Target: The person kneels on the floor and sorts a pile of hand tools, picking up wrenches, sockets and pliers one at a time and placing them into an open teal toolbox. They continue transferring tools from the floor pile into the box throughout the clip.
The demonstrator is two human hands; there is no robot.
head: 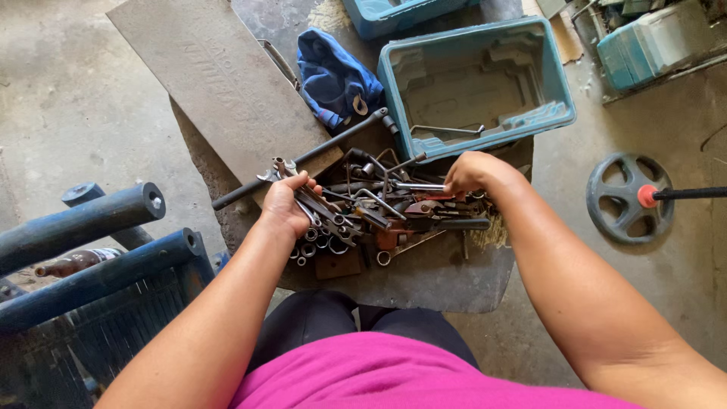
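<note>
A heap of metal hand tools (379, 216), wrenches, spanners and sockets among them, lies on a grey slab (432, 284) in front of me. My left hand (286, 203) is closed around a bunch of spanners (322, 216) at the heap's left side. My right hand (471, 173) reaches into the right side of the heap with its fingers curled down on a chrome tool (416, 186). A long black bar with a socket head (303, 159) lies across the far side of the heap.
An open blue plastic tool case (556, 83) stands behind the heap, with a blue cloth (333, 76) to its left. A grey board (219, 83) leans at the upper left. Blue metal tubes (91, 220) are at my left. A grey weight plate (628, 197) lies on the floor at right.
</note>
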